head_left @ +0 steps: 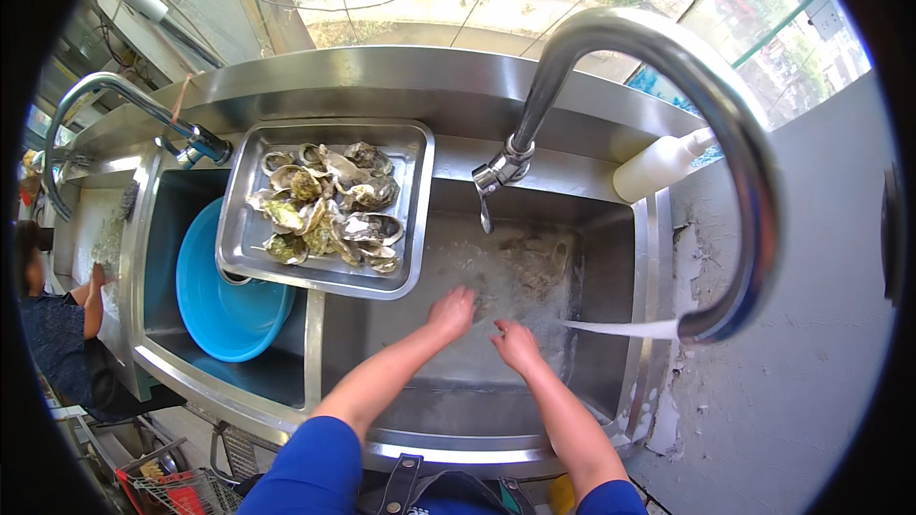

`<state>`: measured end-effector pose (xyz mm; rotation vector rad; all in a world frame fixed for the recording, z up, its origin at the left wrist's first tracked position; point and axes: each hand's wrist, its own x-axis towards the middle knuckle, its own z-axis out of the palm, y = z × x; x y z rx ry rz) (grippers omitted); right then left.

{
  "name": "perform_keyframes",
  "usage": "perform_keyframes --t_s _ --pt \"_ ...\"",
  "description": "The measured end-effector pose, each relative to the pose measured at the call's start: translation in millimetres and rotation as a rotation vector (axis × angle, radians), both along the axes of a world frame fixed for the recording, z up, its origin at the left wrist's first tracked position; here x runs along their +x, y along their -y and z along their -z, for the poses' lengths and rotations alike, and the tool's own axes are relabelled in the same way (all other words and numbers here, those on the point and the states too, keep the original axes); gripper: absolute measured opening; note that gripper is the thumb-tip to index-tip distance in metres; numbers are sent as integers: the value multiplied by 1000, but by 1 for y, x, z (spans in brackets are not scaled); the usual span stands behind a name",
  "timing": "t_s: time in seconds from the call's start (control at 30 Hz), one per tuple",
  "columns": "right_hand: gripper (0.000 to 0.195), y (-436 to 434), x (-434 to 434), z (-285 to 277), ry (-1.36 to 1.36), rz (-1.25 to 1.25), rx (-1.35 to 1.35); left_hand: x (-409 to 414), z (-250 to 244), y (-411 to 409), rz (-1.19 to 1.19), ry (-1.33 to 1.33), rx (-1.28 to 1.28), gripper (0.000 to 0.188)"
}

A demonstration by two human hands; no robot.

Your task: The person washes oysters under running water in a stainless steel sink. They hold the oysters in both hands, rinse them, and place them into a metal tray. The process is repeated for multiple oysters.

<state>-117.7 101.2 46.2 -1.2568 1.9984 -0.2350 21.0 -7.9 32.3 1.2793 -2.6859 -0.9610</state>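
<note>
My left hand (453,311) is at the surface of cloudy water in the right basin of a stainless steel sink (401,408); its fingertips are near a blurred dark shape in the water. Just right of it, my right hand (517,345) points inward, its fingers partly curled; the two hands are apart. What either one holds, if anything, is unclear. Shells (537,265) lie under the water at the basin's back right. A stream pours from the large curved faucet (698,329) into the basin. Oysters in their shells (329,207) are heaped in a steel tray (411,279) at the back left.
The tray rests across the divider, partly over a blue plastic basin (236,322) in the middle compartment. A white pump bottle (647,168) stands at the back right corner. Another faucet (129,86) is at the left, where a co-worker (61,329) reaches into a further basin.
</note>
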Motion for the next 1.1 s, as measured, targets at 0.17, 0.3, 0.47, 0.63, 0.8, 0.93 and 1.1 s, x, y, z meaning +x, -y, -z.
perform_keyframes --t_s 0.17,0.3,0.47,0.63,0.8,0.93,1.1 --pt "37 36 5 57 -193 -6 -100 -27 91 7 -218 49 -24 32" --pt "39 41 19 112 -264 94 -11 -37 116 5 -231 112 133 36" --pt "32 38 37 122 -172 253 148 -23 109 -2 -315 144 401 33" --pt "41 15 14 118 95 378 184 2 133 -7 -431 -182 623 33" --pt "49 -10 -33 81 595 844 189 10 115 -18 -687 -679 1269 41" --pt "46 -13 -54 30 762 990 73 7 79 -30 -650 -526 1361 43" --pt "48 -23 -60 -9 652 944 -189 -16 24 -41 -584 -500 1484 34"
